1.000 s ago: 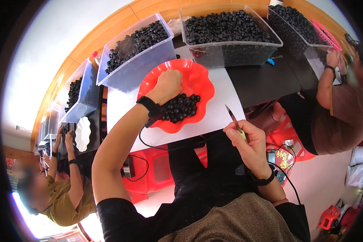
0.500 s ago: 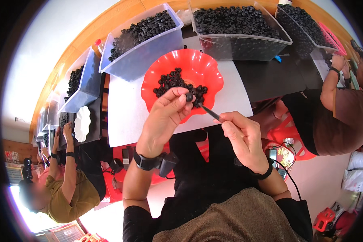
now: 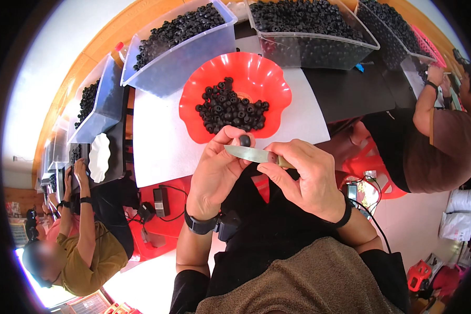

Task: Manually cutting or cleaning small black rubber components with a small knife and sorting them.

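Between the fingertips of my left hand (image 3: 210, 172) is a small, round, glossy black piece (image 3: 244, 140). My right hand (image 3: 316, 180) is closed around the handle of a short knife (image 3: 251, 153). Its pale, broad blade lies crosswise in front of the black piece, against or very close to it; real contact is hard to make out. Both hands are just in front of a red bowl with a wavy rim (image 3: 269, 83). Inside the bowl is a heap of similar black pieces (image 3: 233, 107), several showing a hole.
The bowl stands on a white sheet (image 3: 157, 157) over a dark table (image 3: 345, 99). Behind it are clear bins (image 3: 193, 55) (image 3: 314, 49) filled with black pieces. Co-workers sit at left (image 3: 91, 251) and right (image 3: 445, 152). A white scalloped dish (image 3: 99, 157) stands at left.
Both hands have come nearer to me, off the bowl's front. The knife has turned from pointing at the bowl to lying crosswise, its blade now broadside before the black piece.
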`<state>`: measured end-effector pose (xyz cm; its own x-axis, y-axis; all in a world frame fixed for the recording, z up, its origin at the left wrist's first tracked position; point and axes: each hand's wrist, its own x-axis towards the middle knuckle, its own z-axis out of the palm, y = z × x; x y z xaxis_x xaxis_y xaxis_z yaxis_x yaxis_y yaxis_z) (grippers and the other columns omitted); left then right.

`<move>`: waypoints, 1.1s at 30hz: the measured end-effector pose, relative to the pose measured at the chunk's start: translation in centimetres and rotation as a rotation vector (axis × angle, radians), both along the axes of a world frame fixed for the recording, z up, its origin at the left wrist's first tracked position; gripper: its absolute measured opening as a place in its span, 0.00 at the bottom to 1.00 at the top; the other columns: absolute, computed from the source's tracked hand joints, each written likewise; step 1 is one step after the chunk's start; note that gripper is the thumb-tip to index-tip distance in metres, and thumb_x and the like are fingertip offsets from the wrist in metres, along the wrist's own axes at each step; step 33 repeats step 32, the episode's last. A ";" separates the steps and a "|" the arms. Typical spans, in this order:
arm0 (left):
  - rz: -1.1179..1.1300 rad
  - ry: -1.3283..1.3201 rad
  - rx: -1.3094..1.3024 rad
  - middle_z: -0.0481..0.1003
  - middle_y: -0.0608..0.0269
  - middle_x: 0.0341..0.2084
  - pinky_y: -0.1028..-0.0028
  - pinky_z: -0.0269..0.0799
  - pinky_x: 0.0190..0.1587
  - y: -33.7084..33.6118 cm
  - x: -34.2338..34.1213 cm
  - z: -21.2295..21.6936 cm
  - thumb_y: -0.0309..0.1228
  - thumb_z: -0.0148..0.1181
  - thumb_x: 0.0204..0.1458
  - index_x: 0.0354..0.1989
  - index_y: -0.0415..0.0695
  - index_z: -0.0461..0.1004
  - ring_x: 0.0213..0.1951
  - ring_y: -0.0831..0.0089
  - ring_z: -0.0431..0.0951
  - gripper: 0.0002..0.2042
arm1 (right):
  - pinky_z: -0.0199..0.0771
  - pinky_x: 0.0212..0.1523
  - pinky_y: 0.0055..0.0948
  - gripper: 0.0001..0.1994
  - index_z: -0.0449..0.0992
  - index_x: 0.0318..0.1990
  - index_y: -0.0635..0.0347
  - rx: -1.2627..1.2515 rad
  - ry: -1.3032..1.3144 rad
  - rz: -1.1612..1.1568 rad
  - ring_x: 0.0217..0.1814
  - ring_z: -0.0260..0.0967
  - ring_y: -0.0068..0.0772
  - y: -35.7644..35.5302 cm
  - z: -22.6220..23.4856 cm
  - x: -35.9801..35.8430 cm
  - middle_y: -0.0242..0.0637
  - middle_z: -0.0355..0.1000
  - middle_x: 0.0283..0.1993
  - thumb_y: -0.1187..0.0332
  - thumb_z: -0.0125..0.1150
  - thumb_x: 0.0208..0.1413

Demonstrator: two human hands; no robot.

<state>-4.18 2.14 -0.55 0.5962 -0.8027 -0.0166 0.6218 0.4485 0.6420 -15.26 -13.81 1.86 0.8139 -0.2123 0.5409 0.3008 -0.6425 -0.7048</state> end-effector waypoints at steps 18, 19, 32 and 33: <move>0.024 -0.005 0.047 0.66 0.65 0.27 0.82 0.58 0.29 0.7 -1.1 2.0 0.26 0.63 0.53 0.46 0.42 0.67 0.26 0.79 0.63 0.15 | 0.66 0.21 0.30 0.10 0.76 0.33 0.63 -0.068 0.032 -0.205 0.21 0.70 0.37 -2.4 -0.8 1.1 0.39 0.70 0.23 0.66 0.67 0.51; -0.026 -0.076 0.032 0.65 0.65 0.26 0.81 0.55 0.28 0.9 -1.1 2.3 0.26 0.62 0.53 0.49 0.42 0.66 0.26 0.79 0.61 0.17 | 0.66 0.21 0.30 0.10 0.76 0.33 0.64 -0.032 0.040 -0.240 0.21 0.70 0.37 -3.4 -1.4 1.2 0.39 0.71 0.24 0.66 0.67 0.52; -0.025 -0.012 -0.019 0.74 0.56 0.39 0.77 0.63 0.38 1.1 0.2 0.5 0.26 0.61 0.55 0.51 0.45 0.64 0.32 0.75 0.65 0.17 | 0.71 0.25 0.26 0.12 0.77 0.36 0.61 0.056 0.080 0.055 0.24 0.74 0.32 -0.4 0.4 -0.3 0.38 0.73 0.26 0.63 0.69 0.50; -0.025 -0.012 -0.019 0.74 0.56 0.39 0.77 0.63 0.38 1.1 0.2 0.5 0.26 0.61 0.55 0.51 0.45 0.64 0.32 0.75 0.65 0.17 | 0.71 0.25 0.26 0.12 0.77 0.36 0.61 0.056 0.080 0.055 0.24 0.74 0.32 -0.4 0.4 -0.3 0.38 0.73 0.26 0.63 0.69 0.50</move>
